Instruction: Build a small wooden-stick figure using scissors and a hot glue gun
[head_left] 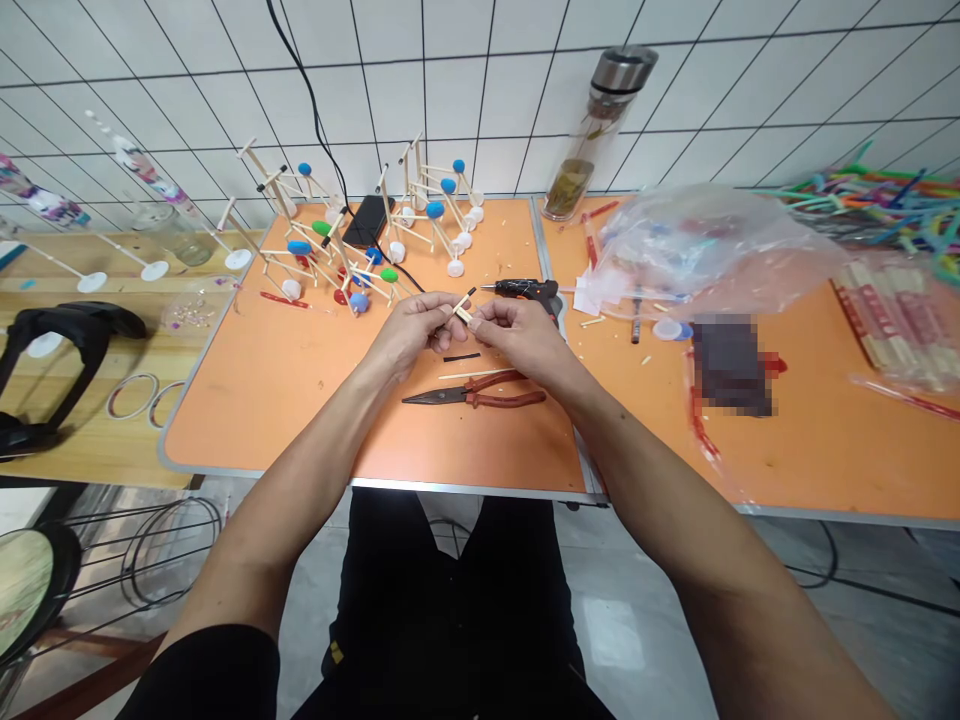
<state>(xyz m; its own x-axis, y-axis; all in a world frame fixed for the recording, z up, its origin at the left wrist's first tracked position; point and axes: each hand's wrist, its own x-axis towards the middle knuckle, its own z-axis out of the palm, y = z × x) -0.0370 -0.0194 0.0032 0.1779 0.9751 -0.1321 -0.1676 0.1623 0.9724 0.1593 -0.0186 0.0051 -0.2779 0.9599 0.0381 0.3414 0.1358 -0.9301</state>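
Over the orange desk [262,420], my left fingers [436,318] and right fingers [491,332] pinch small wooden sticks [463,315]; uneven pressure could skew them.

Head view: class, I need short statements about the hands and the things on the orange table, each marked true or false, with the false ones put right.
1. The left hand and right hand both hold small sticks. True.
2. The glue gun is in the right hand. False: it lies on the table, beyond that hand.
3. The pliers lie on the table, nearer the person than the glue gun. True.
4. The bottle lies on its side. False: it stands upright near the wall.
5. The stick models are left of the bottle. True.
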